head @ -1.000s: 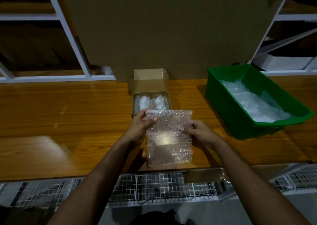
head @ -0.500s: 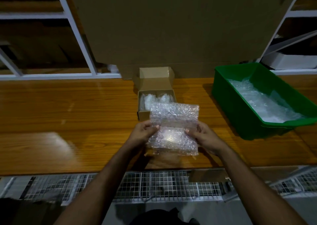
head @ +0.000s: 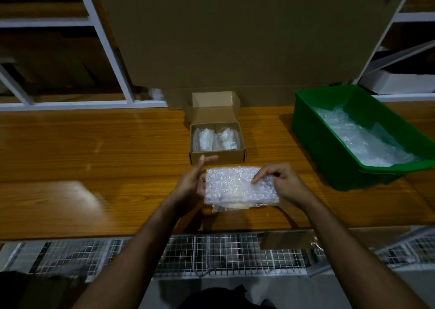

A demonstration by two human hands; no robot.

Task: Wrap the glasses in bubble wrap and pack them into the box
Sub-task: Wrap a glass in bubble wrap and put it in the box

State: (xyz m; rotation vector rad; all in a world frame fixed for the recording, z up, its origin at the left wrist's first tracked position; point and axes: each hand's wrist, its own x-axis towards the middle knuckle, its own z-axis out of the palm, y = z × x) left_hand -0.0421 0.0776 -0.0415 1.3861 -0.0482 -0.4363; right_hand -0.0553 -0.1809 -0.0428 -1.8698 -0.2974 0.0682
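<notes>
A folded sheet of bubble wrap [head: 237, 186] sits low over the wooden table [head: 94, 158], just in front of the small open cardboard box [head: 216, 158]. My right hand [head: 284, 181] pinches the sheet's right part with thumb and forefinger on top. At the sheet's left edge is my left hand [head: 191, 181], palm against it and fingers stretched out toward the box. Two glasses wrapped in bubble wrap [head: 204, 139] [head: 227, 139] lie side by side inside the box. Whether a glass is inside the folded sheet cannot be made out.
A green plastic bin [head: 329, 148] holding more bubble wrap [head: 367, 141] stands at the right. A large cardboard sheet [head: 235, 37] leans behind the box, with white shelving [head: 103, 40] on either side. Wire mesh [head: 211, 254] runs below the table's near edge.
The sheet, held up open a second ago, is folded over and lowered toward the table. My left hand's fingers have come off it and straightened.
</notes>
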